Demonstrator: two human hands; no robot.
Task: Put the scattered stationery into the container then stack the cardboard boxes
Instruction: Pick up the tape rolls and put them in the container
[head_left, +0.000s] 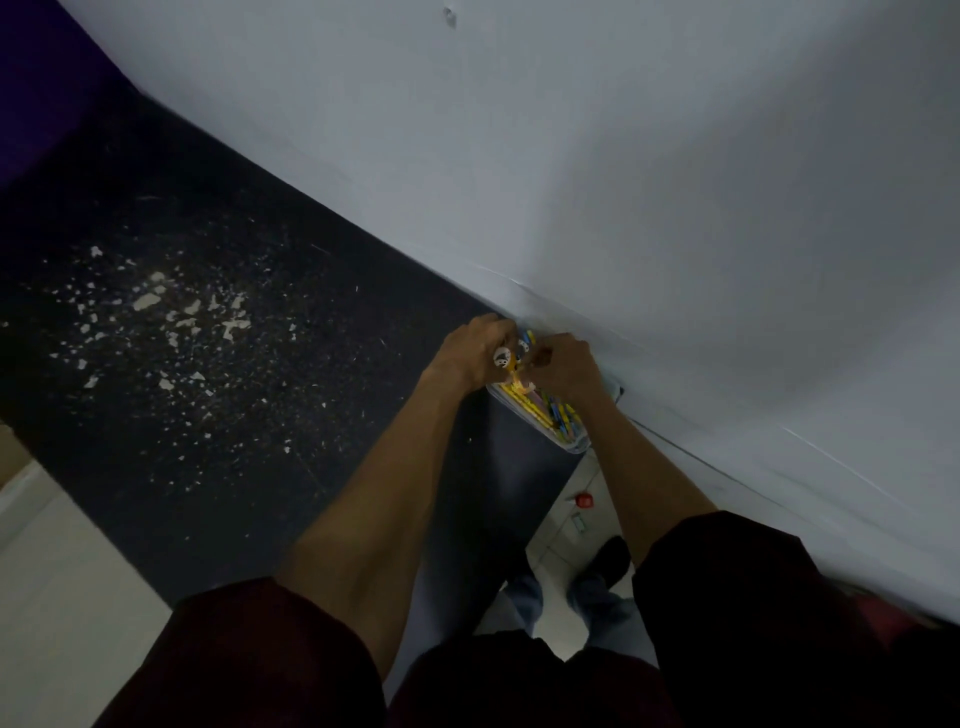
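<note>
Left hand (475, 351): curled shut around a bunch of stationery (511, 364), right over the far end of the container.
Right hand (563, 366): fingers pinched on the same bunch from the other side, touching it, very close to the left hand.
Stationery: thin sticks, yellow and orange, with small round white caps that have dark spots on top. It is blurry, so I cannot tell if they are pens or pencils.
Container (569, 441): see-through plastic, long with a round end. It lies on the desk, under both hands, just beside the wall. More sticks lie inside, yellow, pink and blue.
Desk (260, 364): dark and flat, with a rough, worn top. Lots of little white chips and flakes show to the left of the container, well apart from it.
Wall (623, 182): pale grey and smooth. It runs along the desk edge, touching the side where the container sits.
Sleeves (249, 660): dark red cloth, pushed up so both forearms are bare.
Floor (558, 545): light tiles, seen below the container past the desk corner. A small red round thing (584, 500) lies there. Dark shoes (605, 564) and blue trouser legs stand near it.
Cardboard boxes: only a brown corner (10, 452) shows at the far left edge, far from the container; I cannot tell if it is a box.
Room: dim.
</note>
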